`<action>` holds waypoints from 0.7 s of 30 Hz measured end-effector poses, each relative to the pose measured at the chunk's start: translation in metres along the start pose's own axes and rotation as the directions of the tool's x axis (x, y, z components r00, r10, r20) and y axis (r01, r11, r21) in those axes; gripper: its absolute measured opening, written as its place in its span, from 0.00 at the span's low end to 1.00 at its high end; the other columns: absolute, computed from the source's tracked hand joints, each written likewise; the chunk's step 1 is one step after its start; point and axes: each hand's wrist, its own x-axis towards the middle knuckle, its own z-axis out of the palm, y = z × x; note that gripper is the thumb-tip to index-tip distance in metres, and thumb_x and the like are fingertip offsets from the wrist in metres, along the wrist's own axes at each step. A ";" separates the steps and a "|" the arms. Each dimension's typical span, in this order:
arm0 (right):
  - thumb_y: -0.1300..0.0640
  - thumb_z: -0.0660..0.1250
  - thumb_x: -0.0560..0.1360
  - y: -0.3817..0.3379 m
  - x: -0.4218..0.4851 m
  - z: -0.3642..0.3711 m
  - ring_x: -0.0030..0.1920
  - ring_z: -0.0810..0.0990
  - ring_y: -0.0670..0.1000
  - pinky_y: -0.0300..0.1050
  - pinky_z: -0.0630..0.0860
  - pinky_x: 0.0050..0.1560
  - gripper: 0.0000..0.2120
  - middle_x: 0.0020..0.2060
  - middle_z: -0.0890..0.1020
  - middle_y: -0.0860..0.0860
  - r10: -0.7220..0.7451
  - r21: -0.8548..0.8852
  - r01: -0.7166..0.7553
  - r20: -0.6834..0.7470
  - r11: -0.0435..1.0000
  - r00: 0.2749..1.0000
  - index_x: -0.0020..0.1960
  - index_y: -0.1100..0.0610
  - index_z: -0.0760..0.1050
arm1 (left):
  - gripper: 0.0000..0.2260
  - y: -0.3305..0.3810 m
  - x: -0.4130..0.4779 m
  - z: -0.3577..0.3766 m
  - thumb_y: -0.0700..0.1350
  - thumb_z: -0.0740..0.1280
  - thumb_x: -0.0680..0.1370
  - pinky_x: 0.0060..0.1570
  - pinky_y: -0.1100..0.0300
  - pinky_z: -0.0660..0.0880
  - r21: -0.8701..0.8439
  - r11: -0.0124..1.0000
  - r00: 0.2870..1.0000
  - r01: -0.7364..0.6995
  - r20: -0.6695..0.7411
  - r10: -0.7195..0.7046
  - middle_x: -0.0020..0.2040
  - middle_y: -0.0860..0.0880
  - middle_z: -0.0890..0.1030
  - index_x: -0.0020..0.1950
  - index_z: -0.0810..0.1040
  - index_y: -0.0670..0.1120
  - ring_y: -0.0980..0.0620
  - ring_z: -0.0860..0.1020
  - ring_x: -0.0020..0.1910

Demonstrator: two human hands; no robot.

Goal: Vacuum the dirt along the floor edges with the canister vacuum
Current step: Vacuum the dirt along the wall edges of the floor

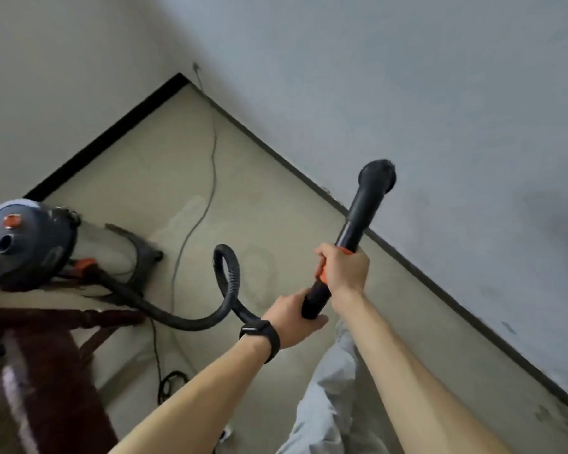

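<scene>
Bare forearms reach out from the bottom edge over grey trousers [328, 398]. At far left a dark red chair [46, 355] stands beside the canister vacuum [30, 244], which sits on the beige floor [164, 165] near a black baseboard [105, 132]. Its ribbed hose [227, 276] loops up and runs to the left hand [292, 317], which wears a black wristband [263, 335] and is wrapped around the wand's [358, 221] lower end. Further right, the right hand [343, 268] is clenched around the orange collar. Beyond it the round brush nozzle [377, 176] points at the grey wall [440, 109], above the floor edge.
</scene>
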 end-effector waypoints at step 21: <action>0.55 0.71 0.72 -0.077 -0.239 0.295 0.33 0.82 0.54 0.47 0.81 0.35 0.05 0.30 0.80 0.52 -0.250 -0.461 0.703 0.710 0.542 0.659 0.40 0.54 0.76 | 0.13 -0.141 -0.239 -0.299 0.53 0.67 0.76 0.56 0.53 0.77 -0.361 0.929 0.773 0.082 -0.565 -0.288 0.55 0.55 0.80 0.61 0.75 0.56 0.54 0.79 0.53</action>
